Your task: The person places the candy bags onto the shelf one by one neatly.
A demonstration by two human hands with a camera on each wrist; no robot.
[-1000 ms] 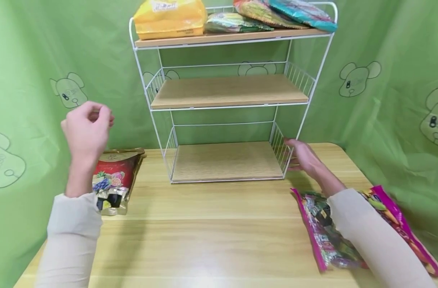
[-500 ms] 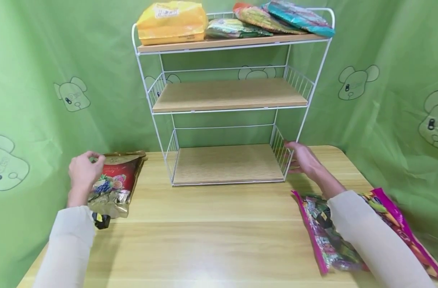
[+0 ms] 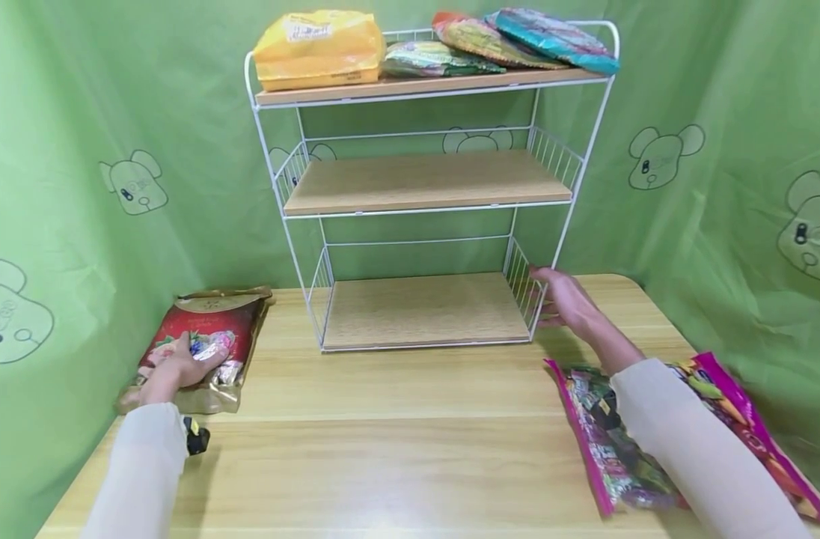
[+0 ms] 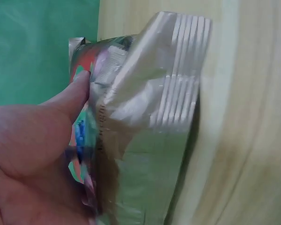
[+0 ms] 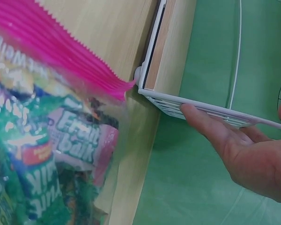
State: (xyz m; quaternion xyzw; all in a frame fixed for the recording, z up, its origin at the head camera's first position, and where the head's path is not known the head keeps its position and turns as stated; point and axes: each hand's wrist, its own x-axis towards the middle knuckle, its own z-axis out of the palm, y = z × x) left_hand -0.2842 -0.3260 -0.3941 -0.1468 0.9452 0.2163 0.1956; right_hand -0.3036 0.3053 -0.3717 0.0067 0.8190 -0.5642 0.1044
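Note:
My left hand lies on a red and gold snack bag with fruit pictures, at the left of the table. In the left wrist view the thumb rests against the bag's printed red side, with its crimped silvery edge towards the camera; the other fingers are mostly hidden. My right hand is at the lower right side rail of the white wire rack. Its fingers are loosely extended, and the right wrist view shows a fingertip right at the rail.
Clear candy bag with magenta edges lies under the right forearm. On the rack's top shelf are a yellow bag, a green bag and a teal bag. Green curtains surround the table.
My left hand has come down from above the left side of the table onto the red and gold bag, its fingers spreading from a curl. The right hand stays at the rack.

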